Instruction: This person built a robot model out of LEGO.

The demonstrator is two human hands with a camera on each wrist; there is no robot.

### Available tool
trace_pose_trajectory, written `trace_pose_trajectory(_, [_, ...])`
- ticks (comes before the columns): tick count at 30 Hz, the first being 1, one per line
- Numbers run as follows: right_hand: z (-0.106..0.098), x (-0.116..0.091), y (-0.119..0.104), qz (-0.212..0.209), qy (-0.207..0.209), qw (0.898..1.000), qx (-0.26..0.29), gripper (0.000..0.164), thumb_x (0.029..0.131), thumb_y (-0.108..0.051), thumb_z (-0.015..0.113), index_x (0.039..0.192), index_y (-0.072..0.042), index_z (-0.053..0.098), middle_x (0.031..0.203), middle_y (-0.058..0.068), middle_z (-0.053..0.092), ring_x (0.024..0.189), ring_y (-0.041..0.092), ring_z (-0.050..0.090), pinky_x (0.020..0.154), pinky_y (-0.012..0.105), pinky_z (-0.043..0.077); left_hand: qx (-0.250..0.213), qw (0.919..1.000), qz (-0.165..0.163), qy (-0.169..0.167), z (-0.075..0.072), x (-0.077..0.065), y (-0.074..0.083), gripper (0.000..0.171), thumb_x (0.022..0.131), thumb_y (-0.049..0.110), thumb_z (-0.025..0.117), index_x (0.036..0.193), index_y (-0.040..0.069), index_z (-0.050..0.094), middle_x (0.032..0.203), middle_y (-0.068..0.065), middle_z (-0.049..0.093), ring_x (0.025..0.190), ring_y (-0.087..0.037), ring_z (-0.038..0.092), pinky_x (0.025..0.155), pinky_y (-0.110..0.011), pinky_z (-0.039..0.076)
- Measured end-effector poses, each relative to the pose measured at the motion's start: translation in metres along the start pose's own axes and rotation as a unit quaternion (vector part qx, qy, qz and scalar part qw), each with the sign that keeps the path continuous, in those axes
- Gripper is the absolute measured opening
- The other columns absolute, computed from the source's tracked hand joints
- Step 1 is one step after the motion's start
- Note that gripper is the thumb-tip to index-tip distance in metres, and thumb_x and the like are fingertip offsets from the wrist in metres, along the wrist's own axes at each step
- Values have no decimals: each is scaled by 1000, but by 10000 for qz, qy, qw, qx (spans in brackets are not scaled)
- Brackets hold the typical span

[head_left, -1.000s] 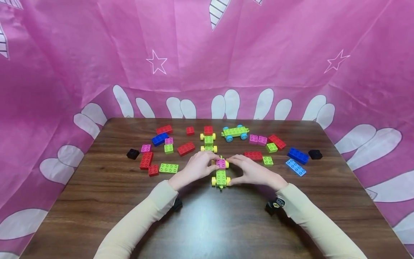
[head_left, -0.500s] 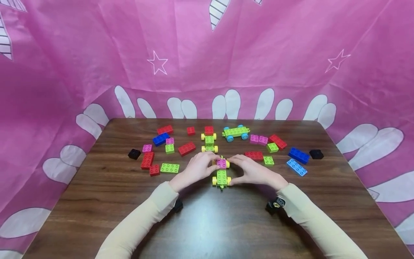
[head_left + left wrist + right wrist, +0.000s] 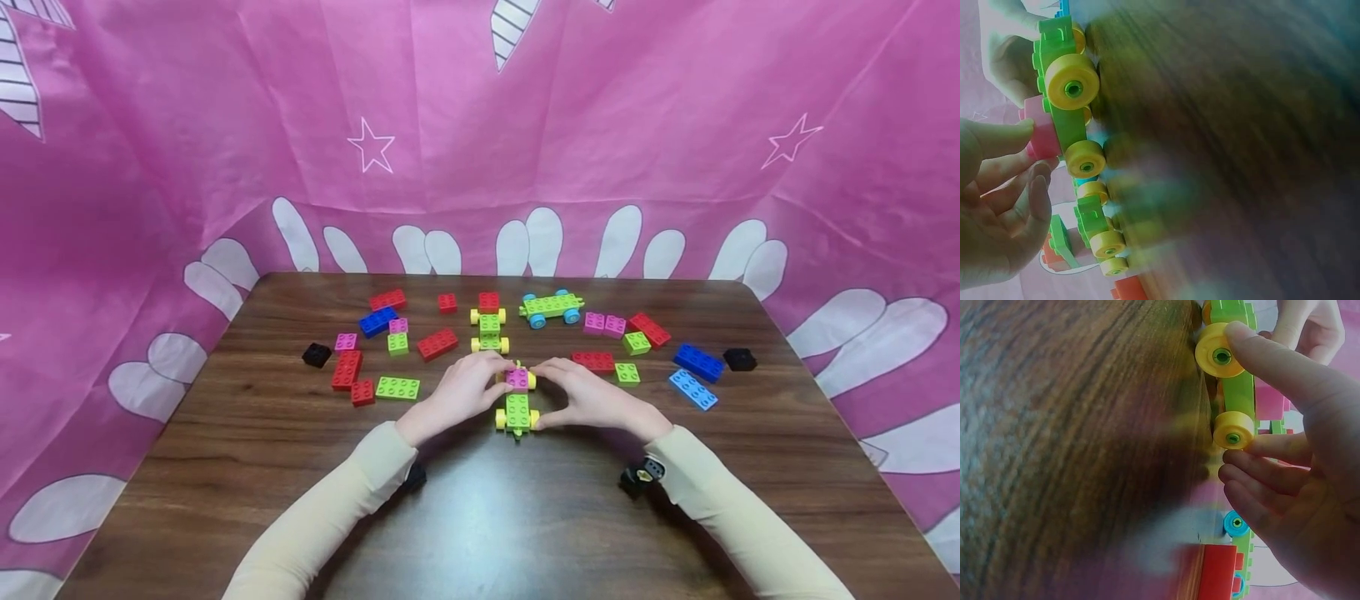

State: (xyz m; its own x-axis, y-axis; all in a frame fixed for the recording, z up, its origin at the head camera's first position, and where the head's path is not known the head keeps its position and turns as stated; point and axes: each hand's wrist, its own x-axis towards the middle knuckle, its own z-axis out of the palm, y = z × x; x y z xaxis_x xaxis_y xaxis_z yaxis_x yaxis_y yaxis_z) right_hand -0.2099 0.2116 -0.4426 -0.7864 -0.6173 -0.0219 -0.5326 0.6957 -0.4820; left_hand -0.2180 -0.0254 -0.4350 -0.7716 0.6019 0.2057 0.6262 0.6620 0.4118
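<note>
A green toy car base [image 3: 517, 410] with yellow wheels stands on the table between the two hands, its length running away from the person. On its far end sits a pink brick [image 3: 517, 380]. The left hand [image 3: 461, 390] pinches this brick between thumb and fingers; the left wrist view shows the thumb against the brick's side [image 3: 1042, 134]. The right hand [image 3: 600, 398] grips the base by its right-hand wheels. In the right wrist view its thumb presses the near yellow wheel [image 3: 1219, 350], and a fingertip touches the far wheel [image 3: 1234, 430].
Beyond the hands stands another yellow-wheeled car [image 3: 490, 325] bearing a red brick [image 3: 489, 302]. A green base with blue wheels [image 3: 551, 307] is at the back. Loose bricks lie on both sides, among them a lime brick [image 3: 398, 388] and a light blue brick [image 3: 693, 389].
The head view has shifted slightly, so everything sits a little further right. Both hands keep their hold, and the car base and pink brick stay in place between them.
</note>
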Motion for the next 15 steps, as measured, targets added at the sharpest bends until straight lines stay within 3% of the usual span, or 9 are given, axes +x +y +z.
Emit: trace_pose_trajectory(15, [1, 1, 1, 104, -110, 9999, 56, 83, 77, -55, 79, 139, -7, 54, 139, 8, 58, 129, 25, 55, 108, 49, 47, -40, 9999, 68, 61, 2, -5, 1, 34, 93, 23, 69, 122, 5, 68, 113, -7, 70, 99, -20, 66, 84, -36, 58])
